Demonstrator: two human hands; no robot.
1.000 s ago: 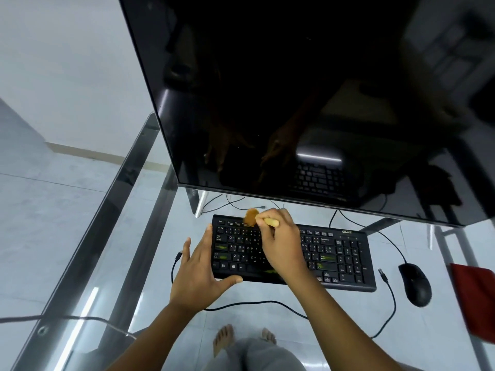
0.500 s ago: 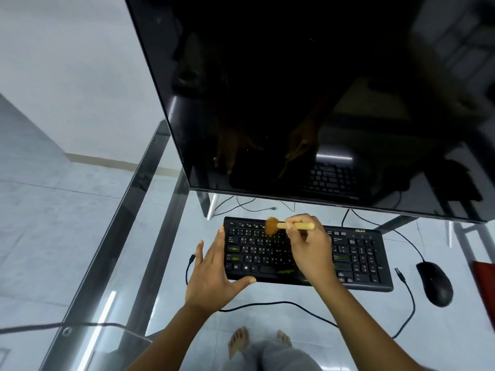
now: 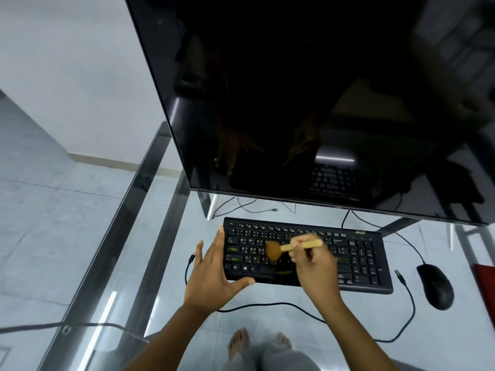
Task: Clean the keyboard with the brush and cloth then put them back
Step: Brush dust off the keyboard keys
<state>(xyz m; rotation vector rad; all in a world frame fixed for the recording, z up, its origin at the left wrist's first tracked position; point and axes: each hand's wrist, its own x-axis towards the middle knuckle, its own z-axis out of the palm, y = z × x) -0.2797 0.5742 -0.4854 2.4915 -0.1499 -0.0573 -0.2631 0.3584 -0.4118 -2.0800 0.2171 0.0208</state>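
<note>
Now the brush (image 3: 290, 247) has slid down from the top row to the middle keys of the keyboard (image 3: 361, 254). The right hand (image 3: 316, 267) has its grip tight on it; the left hand (image 3: 211, 274), fingers apart, steadies the edge. More keys wait.

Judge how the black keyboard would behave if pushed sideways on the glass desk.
It would probably slide: the keyboard lies flat on a smooth glass desk, and the left hand braces its left end. It looks stiff, so it should shift as one piece. Low and wide, it seems unlikely to tip.
</note>
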